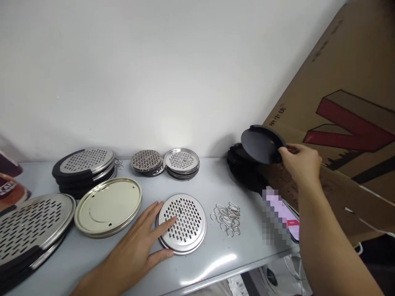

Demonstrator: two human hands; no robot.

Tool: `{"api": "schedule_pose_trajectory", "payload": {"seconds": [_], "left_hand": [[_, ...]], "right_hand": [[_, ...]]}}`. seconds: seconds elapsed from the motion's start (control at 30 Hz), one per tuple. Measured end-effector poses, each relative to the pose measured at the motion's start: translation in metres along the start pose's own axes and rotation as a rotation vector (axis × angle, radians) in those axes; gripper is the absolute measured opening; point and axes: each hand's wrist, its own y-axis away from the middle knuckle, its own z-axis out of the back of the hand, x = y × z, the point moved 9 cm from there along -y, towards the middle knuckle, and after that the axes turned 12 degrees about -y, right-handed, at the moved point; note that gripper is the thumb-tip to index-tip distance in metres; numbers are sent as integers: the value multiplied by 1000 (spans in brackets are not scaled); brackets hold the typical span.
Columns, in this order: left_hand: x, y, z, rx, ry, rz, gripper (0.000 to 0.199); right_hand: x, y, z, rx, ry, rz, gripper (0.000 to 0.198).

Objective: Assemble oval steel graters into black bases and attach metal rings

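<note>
A white wall (148, 74) backs the grey table (212, 181), its right end crowded by a printed carton (342, 78). Black-rimmed perforated plates (88, 162) and cream lids (108, 205) fill the left. By the carton, the right hand (300, 164) pinches a black dish (261, 146) above black pieces (247, 176); the left hand (145, 236), fingers apart, lies against a perforated disc (188, 226), near loose wire rings (228, 218).

Most of the upper frame is filled by a pale wall (154, 70). The right side is taken up by a cardboard box (304, 105), printed with a red figure. At lower right a pink-screened phone (283, 210) is seen (partly pixelated); at far left, an orange-brown object (14, 192) is cut off.
</note>
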Motion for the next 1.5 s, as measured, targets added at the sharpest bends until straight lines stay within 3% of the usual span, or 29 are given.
{"api": "schedule_pose_trajectory", "payload": {"seconds": [0.1,0.17,0.27,0.4,0.6,0.8,0.93,1.17,1.5], "left_hand": [[0,2,-1,33,16,7,61],[1,3,-2,59,32,12,61],[2,2,-1,88,65,28,60],[3,0,0,93,96,43,58],[2,0,0,91,112,47,61],[7,-1,-3,106,119,71,67],[8,0,-6,139,117,66,72],[3,1,1,187,181,80,74],[0,2,2,219,231,111,79]], "right_hand": [[19,55,-1,60,-191,-126,34],[40,89,-12,149,-247,-134,30],[75,120,-20,147,-196,31,30],[104,136,-31,140,-201,226,31],[109,151,-43,228,-237,206,31],[100,172,-69,480,-357,-18,26],[112,199,-83,589,-436,-97,26],[134,233,-77,701,-451,-61,34],[124,245,-75,834,-522,-158,38]]}}
